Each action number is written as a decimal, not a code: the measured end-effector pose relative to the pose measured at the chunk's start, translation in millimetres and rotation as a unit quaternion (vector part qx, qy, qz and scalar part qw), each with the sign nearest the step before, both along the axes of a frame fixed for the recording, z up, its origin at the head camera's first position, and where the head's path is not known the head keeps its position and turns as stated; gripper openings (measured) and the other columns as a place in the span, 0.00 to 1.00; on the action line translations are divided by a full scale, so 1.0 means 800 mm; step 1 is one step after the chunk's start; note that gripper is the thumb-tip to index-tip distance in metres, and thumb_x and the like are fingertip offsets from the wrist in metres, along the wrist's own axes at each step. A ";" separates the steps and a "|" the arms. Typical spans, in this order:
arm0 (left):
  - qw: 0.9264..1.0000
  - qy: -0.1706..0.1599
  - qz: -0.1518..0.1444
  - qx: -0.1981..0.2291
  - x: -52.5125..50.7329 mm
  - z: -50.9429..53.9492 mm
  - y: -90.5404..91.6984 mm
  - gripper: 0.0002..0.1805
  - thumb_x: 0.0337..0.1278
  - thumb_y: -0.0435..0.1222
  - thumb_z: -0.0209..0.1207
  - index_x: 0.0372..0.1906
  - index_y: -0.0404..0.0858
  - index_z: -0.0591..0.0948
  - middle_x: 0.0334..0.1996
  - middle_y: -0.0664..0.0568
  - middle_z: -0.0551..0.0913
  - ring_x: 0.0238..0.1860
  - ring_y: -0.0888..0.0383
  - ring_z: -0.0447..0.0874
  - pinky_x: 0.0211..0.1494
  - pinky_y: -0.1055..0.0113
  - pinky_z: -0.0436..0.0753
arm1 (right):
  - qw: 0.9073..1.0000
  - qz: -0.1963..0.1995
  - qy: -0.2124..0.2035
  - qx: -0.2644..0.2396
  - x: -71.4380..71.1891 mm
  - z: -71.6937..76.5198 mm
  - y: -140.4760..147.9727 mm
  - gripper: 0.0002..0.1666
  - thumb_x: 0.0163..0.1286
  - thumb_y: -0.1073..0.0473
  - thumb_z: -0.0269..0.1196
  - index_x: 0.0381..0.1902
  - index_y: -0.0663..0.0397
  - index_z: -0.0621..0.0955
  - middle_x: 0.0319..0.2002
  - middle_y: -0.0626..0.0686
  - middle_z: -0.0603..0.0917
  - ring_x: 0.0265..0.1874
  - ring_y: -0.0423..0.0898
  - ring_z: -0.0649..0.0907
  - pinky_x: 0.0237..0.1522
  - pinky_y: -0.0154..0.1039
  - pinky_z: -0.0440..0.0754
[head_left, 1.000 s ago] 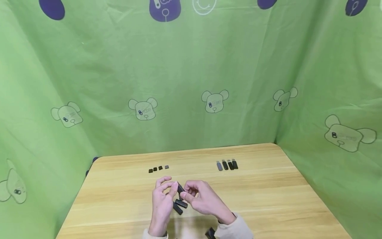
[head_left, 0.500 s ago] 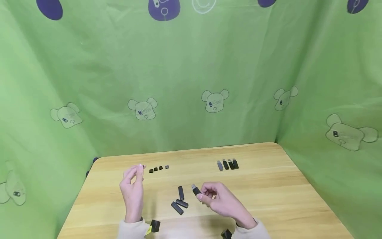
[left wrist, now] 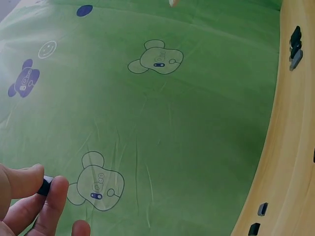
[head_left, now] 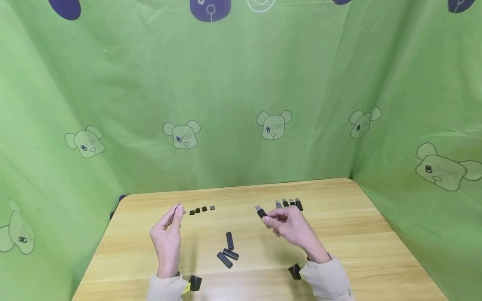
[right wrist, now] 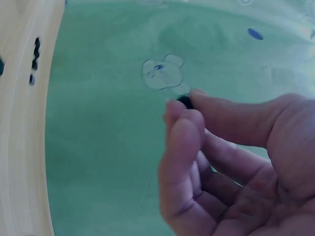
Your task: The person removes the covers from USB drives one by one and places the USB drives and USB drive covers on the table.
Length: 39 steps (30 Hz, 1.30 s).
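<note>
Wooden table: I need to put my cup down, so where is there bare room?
Bare: the wooden table between right hand and right edge, and between left hand and left edge. Crowded: the centre, with three black sticks, and beyond the right hand, where USB sticks lie close together.

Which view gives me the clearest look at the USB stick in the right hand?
The head view: the stick juts from the right hand, its metal plug plainly visible. In the right wrist view, the hand mostly hides it, leaving a small dark bit. The left wrist view doesn't show it.
</note>
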<state>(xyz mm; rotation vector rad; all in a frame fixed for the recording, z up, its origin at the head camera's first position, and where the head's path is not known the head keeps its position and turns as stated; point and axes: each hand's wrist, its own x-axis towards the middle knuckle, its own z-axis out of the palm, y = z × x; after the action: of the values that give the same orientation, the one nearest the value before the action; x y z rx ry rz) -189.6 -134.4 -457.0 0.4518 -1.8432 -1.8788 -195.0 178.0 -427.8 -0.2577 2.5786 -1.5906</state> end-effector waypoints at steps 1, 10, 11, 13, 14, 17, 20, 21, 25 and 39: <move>1.000 0.001 0.000 -0.002 0.000 0.000 0.000 0.20 0.61 0.48 0.69 0.51 0.40 0.88 0.36 0.63 0.92 0.48 0.71 0.85 0.48 0.78 0.82 | 1.000 -0.014 0.004 0.001 -0.006 -0.001 0.000 0.09 0.69 0.62 0.67 0.39 0.66 0.87 0.27 0.54 0.87 0.22 0.42 0.82 0.23 0.31 0.82; 1.000 0.017 -0.007 0.016 0.004 0.002 0.002 0.18 0.64 0.44 0.67 0.53 0.38 0.86 0.26 0.62 0.90 0.31 0.67 0.85 0.45 0.76 0.83 | 0.994 -0.100 0.040 0.021 -0.069 -0.019 0.016 0.10 0.70 0.64 0.65 0.41 0.69 0.85 0.26 0.57 0.87 0.22 0.47 0.84 0.22 0.32 0.81; 1.000 0.020 -0.008 0.020 0.004 0.003 0.002 0.18 0.64 0.44 0.67 0.53 0.37 0.85 0.26 0.61 0.90 0.32 0.66 0.86 0.45 0.76 0.83 | 0.994 -0.103 0.041 0.022 -0.076 -0.022 0.020 0.10 0.70 0.65 0.64 0.42 0.70 0.84 0.26 0.56 0.86 0.23 0.49 0.85 0.22 0.32 0.81; 0.999 0.022 -0.008 0.025 0.004 0.003 0.003 0.18 0.64 0.43 0.67 0.52 0.36 0.85 0.25 0.60 0.89 0.32 0.66 0.85 0.45 0.75 0.83 | 0.993 -0.111 0.039 0.027 -0.088 -0.027 0.025 0.10 0.70 0.66 0.63 0.43 0.70 0.84 0.27 0.57 0.87 0.25 0.50 0.86 0.23 0.33 0.81; 0.999 0.021 -0.008 0.024 0.004 0.003 0.003 0.17 0.64 0.43 0.67 0.52 0.36 0.85 0.25 0.61 0.89 0.32 0.66 0.85 0.45 0.75 0.82 | 0.992 -0.116 0.039 0.029 -0.094 -0.031 0.027 0.10 0.70 0.66 0.62 0.43 0.71 0.84 0.27 0.57 0.87 0.25 0.50 0.86 0.23 0.33 0.81; 1.000 0.013 -0.008 0.015 0.005 0.002 0.003 0.17 0.65 0.42 0.66 0.53 0.37 0.85 0.26 0.60 0.89 0.32 0.65 0.83 0.45 0.73 0.80 | 0.990 -0.128 0.039 0.049 -0.109 -0.046 0.031 0.10 0.70 0.66 0.63 0.40 0.70 0.85 0.27 0.58 0.88 0.24 0.48 0.86 0.23 0.34 0.80; 1.000 0.010 -0.010 0.009 0.006 0.000 0.002 0.16 0.66 0.41 0.65 0.53 0.36 0.84 0.26 0.61 0.89 0.34 0.65 0.83 0.44 0.72 0.79 | 0.986 -0.144 0.026 0.076 -0.123 -0.065 0.032 0.09 0.69 0.64 0.65 0.35 0.67 0.86 0.26 0.59 0.89 0.21 0.46 0.86 0.23 0.34 0.78; 1.000 0.009 -0.010 0.008 0.007 -0.001 0.001 0.16 0.66 0.40 0.65 0.53 0.36 0.84 0.26 0.61 0.89 0.34 0.65 0.83 0.44 0.72 0.79 | 0.985 -0.148 0.017 0.085 -0.127 -0.071 0.032 0.09 0.68 0.63 0.65 0.33 0.65 0.86 0.27 0.58 0.90 0.21 0.46 0.85 0.22 0.34 0.77; 1.000 0.010 -0.009 0.002 0.007 -0.003 0.001 0.14 0.66 0.36 0.64 0.53 0.34 0.84 0.25 0.66 0.88 0.35 0.66 0.82 0.41 0.74 0.79 | 0.980 -0.160 -0.021 0.115 -0.140 -0.099 0.029 0.11 0.67 0.64 0.63 0.26 0.61 0.87 0.36 0.59 0.92 0.19 0.44 0.83 0.19 0.33 0.71; 0.999 -0.009 -0.026 -0.022 0.012 -0.005 0.010 0.14 0.65 0.33 0.64 0.53 0.34 0.83 0.27 0.65 0.88 0.37 0.68 0.82 0.37 0.74 0.78 | 0.971 -0.185 -0.119 0.095 -0.142 -0.155 0.029 0.12 0.65 0.62 0.69 0.25 0.65 0.85 0.20 0.57 0.88 0.10 0.40 0.79 0.17 0.31 0.78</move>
<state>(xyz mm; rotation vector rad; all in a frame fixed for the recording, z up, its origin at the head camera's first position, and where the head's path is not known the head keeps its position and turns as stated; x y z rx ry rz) -179.9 -126.7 -461.0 0.4099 -1.9220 -1.8693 -308.7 201.1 -552.1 0.4276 2.6672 -1.3489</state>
